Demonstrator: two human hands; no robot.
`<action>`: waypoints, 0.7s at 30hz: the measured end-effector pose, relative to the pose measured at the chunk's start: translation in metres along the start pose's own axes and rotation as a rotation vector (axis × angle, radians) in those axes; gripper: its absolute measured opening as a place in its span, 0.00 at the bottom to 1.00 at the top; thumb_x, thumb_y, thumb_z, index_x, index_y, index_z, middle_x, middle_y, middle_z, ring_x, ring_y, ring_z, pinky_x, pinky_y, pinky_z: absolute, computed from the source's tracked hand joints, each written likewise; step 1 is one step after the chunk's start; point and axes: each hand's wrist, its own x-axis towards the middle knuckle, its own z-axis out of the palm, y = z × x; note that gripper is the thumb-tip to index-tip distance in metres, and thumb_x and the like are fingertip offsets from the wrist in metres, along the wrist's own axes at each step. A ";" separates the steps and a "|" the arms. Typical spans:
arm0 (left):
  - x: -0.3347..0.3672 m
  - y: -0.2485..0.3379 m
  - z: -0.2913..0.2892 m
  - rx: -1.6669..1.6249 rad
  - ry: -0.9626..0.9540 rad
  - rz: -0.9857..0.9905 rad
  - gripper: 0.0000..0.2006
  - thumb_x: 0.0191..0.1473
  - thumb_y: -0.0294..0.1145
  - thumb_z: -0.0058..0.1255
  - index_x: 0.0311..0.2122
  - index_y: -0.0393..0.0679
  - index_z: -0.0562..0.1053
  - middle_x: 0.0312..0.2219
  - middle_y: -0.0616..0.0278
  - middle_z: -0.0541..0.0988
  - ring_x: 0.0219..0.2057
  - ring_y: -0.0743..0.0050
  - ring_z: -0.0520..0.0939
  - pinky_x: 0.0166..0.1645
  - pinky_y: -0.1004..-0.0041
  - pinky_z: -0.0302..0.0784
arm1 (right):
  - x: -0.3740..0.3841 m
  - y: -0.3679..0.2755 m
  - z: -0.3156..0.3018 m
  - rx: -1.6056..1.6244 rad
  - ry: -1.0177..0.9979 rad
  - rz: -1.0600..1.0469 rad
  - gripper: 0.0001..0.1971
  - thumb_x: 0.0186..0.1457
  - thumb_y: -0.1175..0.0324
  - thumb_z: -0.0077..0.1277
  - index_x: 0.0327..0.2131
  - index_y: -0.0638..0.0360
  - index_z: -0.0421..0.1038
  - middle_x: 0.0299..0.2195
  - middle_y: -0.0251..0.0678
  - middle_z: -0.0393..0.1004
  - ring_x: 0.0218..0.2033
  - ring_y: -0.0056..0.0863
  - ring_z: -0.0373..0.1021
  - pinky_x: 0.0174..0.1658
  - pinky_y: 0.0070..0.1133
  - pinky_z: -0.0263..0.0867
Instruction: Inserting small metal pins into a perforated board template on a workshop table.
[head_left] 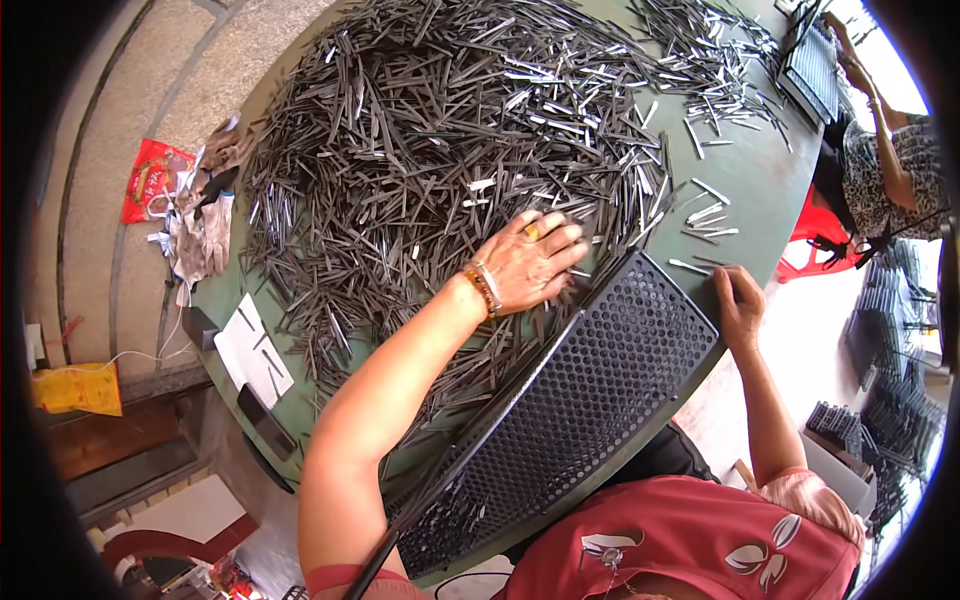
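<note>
Over the right edge of a big heap of thin dark sticks (pixel 400 130), my left hand (pixel 535 262) is bent at the fingers. Its fingertips are partly hidden and slightly blurred, so what they hold is not clear. A long black tray full of round holes (pixel 610 350) slants from the table edge beside that hand toward my body. Dark pieces fill some holes at its near left end. Just beyond the tray's right corner, my right hand (pixel 740 305) has thumb and fingers pressed together. A thin stick (pixel 690 267) lies next to them; whether they pinch one is hidden.
Loose sticks (pixel 708 215) lie on the green table (pixel 755 185). At left are stained gloves (pixel 205 235), a red packet (pixel 155 180), white paper (pixel 252 350) and a dark phone-like object (pixel 265 420). Another person's arm (pixel 880 130) reaches a similar tray (pixel 812 75); a red stool (pixel 800 255) stands below.
</note>
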 end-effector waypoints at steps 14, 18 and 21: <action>-0.140 0.018 -0.063 -0.003 -0.183 -0.265 0.24 0.38 0.30 0.47 0.47 0.50 0.70 0.48 0.63 0.68 0.54 0.61 0.65 0.59 0.57 0.55 | -0.001 0.004 0.000 0.036 -0.006 0.017 0.07 0.57 0.73 0.47 0.28 0.66 0.70 0.24 0.30 0.68 0.28 0.16 0.63 0.33 0.14 0.59; -0.148 0.044 -0.091 0.064 -0.146 -0.405 0.27 0.40 0.30 0.47 0.51 0.55 0.68 0.50 0.63 0.68 0.55 0.61 0.64 0.59 0.53 0.52 | -0.001 0.010 0.002 0.075 -0.005 -0.031 0.07 0.57 0.73 0.48 0.28 0.66 0.70 0.24 0.30 0.68 0.27 0.16 0.63 0.33 0.14 0.59; -0.167 0.055 -0.106 0.107 0.012 -0.818 0.16 0.46 0.38 0.48 0.41 0.46 0.73 0.39 0.55 0.72 0.40 0.56 0.75 0.49 0.62 0.67 | -0.002 0.010 0.003 0.092 0.002 -0.038 0.07 0.57 0.73 0.48 0.28 0.67 0.70 0.23 0.30 0.69 0.27 0.15 0.63 0.33 0.14 0.59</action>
